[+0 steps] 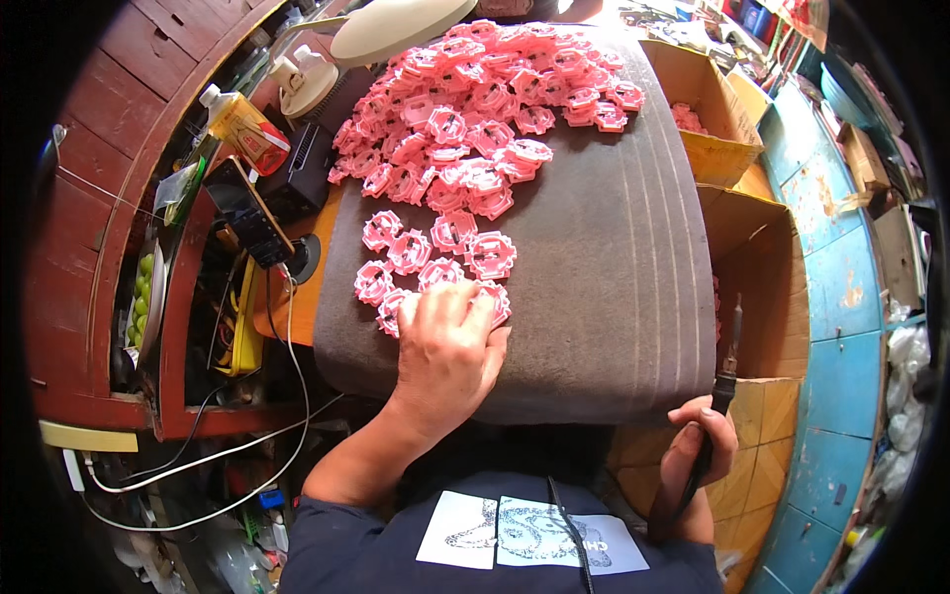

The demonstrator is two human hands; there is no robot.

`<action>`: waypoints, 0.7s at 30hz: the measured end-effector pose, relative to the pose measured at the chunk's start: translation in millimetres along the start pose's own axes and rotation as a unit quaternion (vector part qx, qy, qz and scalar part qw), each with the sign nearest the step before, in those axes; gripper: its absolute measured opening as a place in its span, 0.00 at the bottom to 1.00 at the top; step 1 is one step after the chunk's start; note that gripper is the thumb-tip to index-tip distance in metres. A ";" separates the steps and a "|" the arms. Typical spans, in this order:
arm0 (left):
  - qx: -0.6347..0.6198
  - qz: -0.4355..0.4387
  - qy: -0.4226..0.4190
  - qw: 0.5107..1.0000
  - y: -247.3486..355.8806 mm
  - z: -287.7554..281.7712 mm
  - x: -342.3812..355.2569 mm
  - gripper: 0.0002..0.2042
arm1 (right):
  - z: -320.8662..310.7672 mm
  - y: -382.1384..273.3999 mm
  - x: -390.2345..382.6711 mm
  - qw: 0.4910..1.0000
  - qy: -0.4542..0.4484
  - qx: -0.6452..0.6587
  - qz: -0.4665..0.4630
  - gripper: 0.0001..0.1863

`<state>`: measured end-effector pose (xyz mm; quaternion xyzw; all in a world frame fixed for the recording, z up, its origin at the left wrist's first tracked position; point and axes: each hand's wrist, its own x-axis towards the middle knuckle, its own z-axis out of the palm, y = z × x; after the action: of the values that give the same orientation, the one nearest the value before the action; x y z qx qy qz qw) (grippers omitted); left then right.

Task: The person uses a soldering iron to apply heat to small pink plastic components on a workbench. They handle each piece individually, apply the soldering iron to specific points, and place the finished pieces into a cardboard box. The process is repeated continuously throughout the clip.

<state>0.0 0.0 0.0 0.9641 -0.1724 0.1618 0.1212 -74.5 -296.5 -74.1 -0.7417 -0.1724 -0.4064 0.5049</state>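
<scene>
Several pink plastic parts [491, 255], each with a dark bit at its middle, lie loosely grouped on the grey mat [594, 297] in front of me. My left hand [447, 332] is bent down over the nearest of them, fingers closed around a pink part [500, 300] at the group's near edge; its fingertips are partly hidden. At the right, beyond the mat's edge, my right hand [701, 450] grips a soldering iron [727, 381] by its black handle. The iron's metal tip points up, away from the pink parts.
A large heap of pink parts [485, 99] covers the mat's far half. Cardboard boxes [762, 287] stand along its right side. On the left are a phone [247, 213] on a stand, a drink bottle [245, 131] and white cables [302, 396]. A lamp [396, 28] overhangs the far left.
</scene>
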 end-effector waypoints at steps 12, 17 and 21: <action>-0.250 0.209 0.003 0.946 24.9 39.1 13.5 0.17 | 51.4 -1.0 38.4 0.986 -0.155 -0.065 0.002 0.24; -0.252 0.164 0.036 0.953 38.4 38.8 10.9 0.20 | 59.1 -5.9 44.7 0.975 -0.185 -0.113 0.045 0.23; -0.263 0.178 0.036 0.948 39.0 45.5 14.4 0.16 | 65.8 -7.9 57.3 0.972 -0.198 -0.113 0.055 0.23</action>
<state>10.5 -52.9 -29.7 0.8453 -0.3729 0.1637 0.3459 -16.6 -243.5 -35.3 -0.8680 -0.1811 -0.2394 0.3955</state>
